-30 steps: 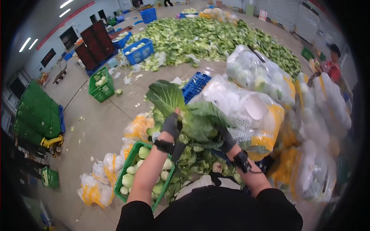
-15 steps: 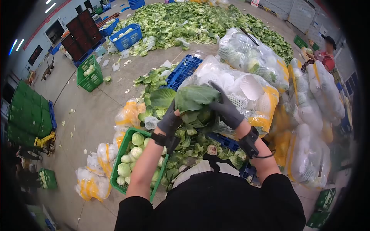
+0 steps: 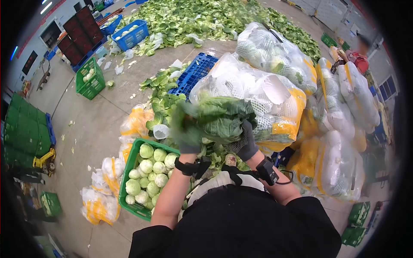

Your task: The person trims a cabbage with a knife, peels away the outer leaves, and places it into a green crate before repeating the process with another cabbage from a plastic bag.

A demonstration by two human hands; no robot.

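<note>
A leafy dark green cabbage (image 3: 226,118) is held up in front of my body. My right hand (image 3: 246,142), in a grey glove, grips it from below on the right. At its left side is my left hand (image 3: 189,135), also gloved; motion smears its fingers, and a blurred green leaf shows beside them. Below and to the left, a green crate (image 3: 129,170) holds several trimmed pale cabbages (image 3: 152,176). Directly behind the held cabbage lies a clear plastic bag (image 3: 234,75) of cabbages in white foam nets. Loose leaves cover the floor beneath my hands.
A blue pallet (image 3: 195,73) lies beyond the bag. More filled bags (image 3: 340,167) are stacked at the right, near a person (image 3: 359,58). A large leaf pile (image 3: 215,19) spreads across the back. Bundled netting bags (image 3: 101,206) lie left of the crate.
Both hands and the cabbage have come lower and nearer my body. The right hand has shifted from the cabbage's upper right to its underside. My view has turned slightly.
</note>
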